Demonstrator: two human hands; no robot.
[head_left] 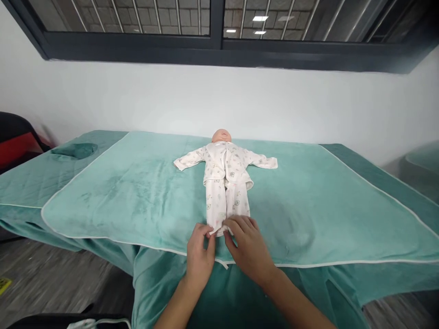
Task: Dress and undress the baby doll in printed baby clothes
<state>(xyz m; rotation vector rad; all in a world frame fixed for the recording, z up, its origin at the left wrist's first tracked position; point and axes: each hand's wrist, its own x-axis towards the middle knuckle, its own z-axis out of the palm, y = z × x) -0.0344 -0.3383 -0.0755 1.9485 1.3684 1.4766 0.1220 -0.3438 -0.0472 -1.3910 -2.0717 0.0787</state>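
Observation:
A baby doll (221, 135) lies on its back, its head towards the wall. It wears a white printed jacket (216, 164) with both sleeves spread out sideways, and matching white trousers (216, 201). My left hand (200, 251) pinches the hem of the trouser leg on the left between thumb and fingers. Bent over the hem of the other leg, my right hand (248, 246) grips the cloth near the inner edge. The doll's feet cannot be seen.
A light green plush cover (137, 192) with white piping lies over a bed (20, 183) that has a face hole (75, 151) at the left. Behind it are a white wall (137, 100) and a dark window frame (216, 50). A black and red chair (17, 141) stands at far left.

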